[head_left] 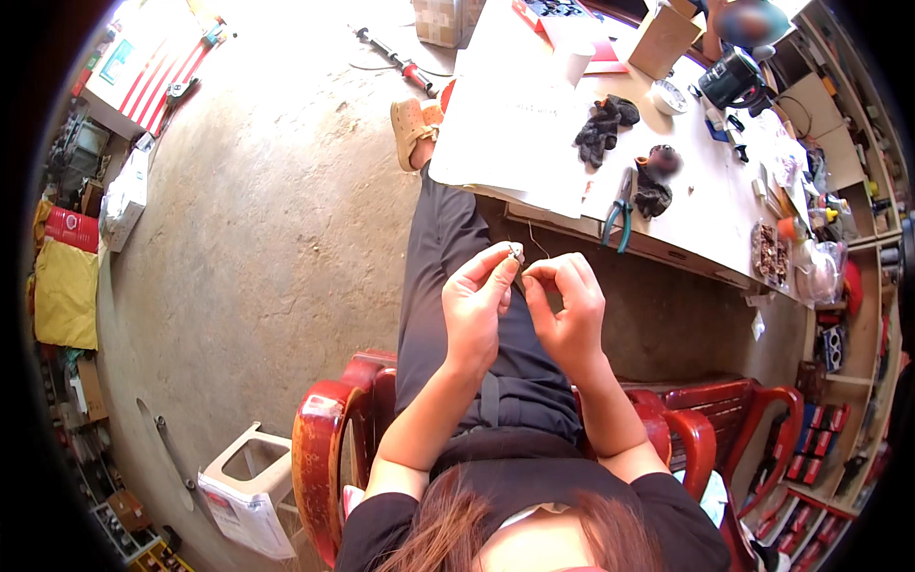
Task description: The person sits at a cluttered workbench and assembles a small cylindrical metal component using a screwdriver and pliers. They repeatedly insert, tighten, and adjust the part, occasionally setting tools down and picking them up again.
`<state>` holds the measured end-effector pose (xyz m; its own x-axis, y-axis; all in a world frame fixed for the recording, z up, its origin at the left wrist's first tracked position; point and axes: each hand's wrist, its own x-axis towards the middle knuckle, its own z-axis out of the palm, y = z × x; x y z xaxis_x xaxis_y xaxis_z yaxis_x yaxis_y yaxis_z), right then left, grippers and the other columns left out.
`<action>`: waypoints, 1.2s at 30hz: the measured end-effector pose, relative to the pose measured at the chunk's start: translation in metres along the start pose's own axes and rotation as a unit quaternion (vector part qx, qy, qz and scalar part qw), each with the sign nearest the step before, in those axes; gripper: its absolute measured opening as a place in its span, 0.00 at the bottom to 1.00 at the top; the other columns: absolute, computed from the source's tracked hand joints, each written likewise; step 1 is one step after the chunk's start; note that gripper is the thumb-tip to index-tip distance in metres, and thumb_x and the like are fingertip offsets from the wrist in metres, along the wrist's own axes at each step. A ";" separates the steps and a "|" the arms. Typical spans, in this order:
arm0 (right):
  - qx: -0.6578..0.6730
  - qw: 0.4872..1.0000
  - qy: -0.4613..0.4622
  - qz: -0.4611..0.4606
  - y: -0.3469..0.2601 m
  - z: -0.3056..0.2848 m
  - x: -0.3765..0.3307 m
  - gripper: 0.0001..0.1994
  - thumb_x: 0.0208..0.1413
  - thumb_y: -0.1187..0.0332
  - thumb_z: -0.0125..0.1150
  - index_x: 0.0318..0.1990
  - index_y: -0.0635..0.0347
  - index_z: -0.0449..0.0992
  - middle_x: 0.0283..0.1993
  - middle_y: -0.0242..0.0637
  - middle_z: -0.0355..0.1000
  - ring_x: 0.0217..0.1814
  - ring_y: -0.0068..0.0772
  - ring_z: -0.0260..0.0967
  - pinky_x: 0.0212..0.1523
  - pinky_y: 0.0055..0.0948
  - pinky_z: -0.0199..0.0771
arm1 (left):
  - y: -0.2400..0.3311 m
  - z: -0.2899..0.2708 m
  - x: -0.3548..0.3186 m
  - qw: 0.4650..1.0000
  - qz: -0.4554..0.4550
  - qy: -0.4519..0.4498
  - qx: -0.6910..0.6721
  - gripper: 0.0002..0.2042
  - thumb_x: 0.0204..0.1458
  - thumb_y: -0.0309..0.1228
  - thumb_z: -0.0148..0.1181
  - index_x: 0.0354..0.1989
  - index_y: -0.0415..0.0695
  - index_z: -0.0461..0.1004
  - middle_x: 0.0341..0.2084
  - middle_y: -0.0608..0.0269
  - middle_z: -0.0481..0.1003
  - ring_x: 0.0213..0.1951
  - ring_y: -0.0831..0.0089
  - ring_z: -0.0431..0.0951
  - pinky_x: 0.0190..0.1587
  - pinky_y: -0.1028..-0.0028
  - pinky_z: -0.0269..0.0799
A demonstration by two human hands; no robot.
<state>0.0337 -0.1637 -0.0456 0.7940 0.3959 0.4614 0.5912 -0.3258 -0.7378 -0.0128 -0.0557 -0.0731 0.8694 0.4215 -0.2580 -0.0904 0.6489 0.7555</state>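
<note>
My left hand [477, 297] is raised over my lap, thumb and forefinger pinching a small whitish, metallic-looking piece [516, 251]. It is too small for me to name its kind. Close beside it, my right hand [570, 310] is closed in a pinch on a thin wire [537, 238], whose loose part curves up beyond the fingertips. Whether the wire joins the small piece cannot be made out. Both hands are just short of the table's near edge. Pliers with blue handles [620, 212] lie at that edge, to the right.
On the white table [496, 124] are dark gloves [606, 127], a tape roll [668, 96], a black electric kettle [732, 78] and an open cardboard box [662, 41]. Red wooden chair arms [329, 458] flank me. A plastic stool [253, 462] stands at left, shelves [858, 381] at right.
</note>
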 end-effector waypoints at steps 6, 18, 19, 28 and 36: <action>-0.005 1.000 0.018 -0.001 -0.002 -0.006 0.010 0.05 0.49 0.80 0.59 0.32 0.64 0.69 0.29 0.40 0.65 0.32 0.42 0.63 0.33 0.35 0.65 | 0.002 0.004 -0.005 0.983 0.091 -0.021 0.159 0.07 0.53 0.21 0.60 0.40 0.35 0.77 0.38 0.66 0.76 0.26 0.88 0.67 0.27 0.87 0.63; -0.001 1.000 0.018 0.006 0.006 -0.007 0.008 0.04 0.52 0.79 0.57 0.33 0.64 0.69 0.30 0.40 0.64 0.33 0.41 0.62 0.34 0.35 0.64 | 0.000 -0.001 -0.004 0.953 0.126 -0.061 0.269 0.06 0.50 0.19 0.61 0.36 0.34 0.77 0.38 0.64 0.76 0.25 0.86 0.65 0.29 0.84 0.63; -0.004 1.000 0.023 0.013 0.007 -0.007 0.008 0.03 0.53 0.79 0.57 0.33 0.64 0.68 0.30 0.40 0.64 0.33 0.41 0.62 0.34 0.35 0.64 | -0.001 -0.001 -0.005 0.954 0.125 -0.062 0.266 0.06 0.50 0.19 0.61 0.36 0.34 0.77 0.38 0.64 0.76 0.26 0.86 0.65 0.29 0.84 0.63; -0.037 0.997 0.048 0.038 0.020 -0.010 0.007 0.03 0.55 0.77 0.56 0.34 0.65 0.68 0.31 0.42 0.64 0.34 0.43 0.62 0.36 0.34 0.65 | 0.006 -0.003 -0.006 0.982 0.052 -0.072 0.168 0.07 0.53 0.21 0.60 0.40 0.35 0.77 0.38 0.66 0.76 0.25 0.88 0.67 0.26 0.86 0.63; -0.048 0.997 0.045 0.034 0.025 -0.014 -0.001 0.03 0.53 0.78 0.57 0.33 0.63 0.69 0.31 0.42 0.64 0.34 0.43 0.62 0.36 0.35 0.64 | 0.009 -0.003 -0.001 0.997 -0.014 -0.026 0.069 0.10 0.57 0.25 0.57 0.44 0.35 0.77 0.25 0.71 0.73 0.20 0.88 0.61 0.21 0.86 0.53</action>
<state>0.0495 -0.1847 -0.0580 0.8392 0.2928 0.4582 0.5436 -0.4307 -0.7204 -0.0154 -0.0485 -0.0679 0.8953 0.3680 -0.2511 -0.0010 0.5653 0.8249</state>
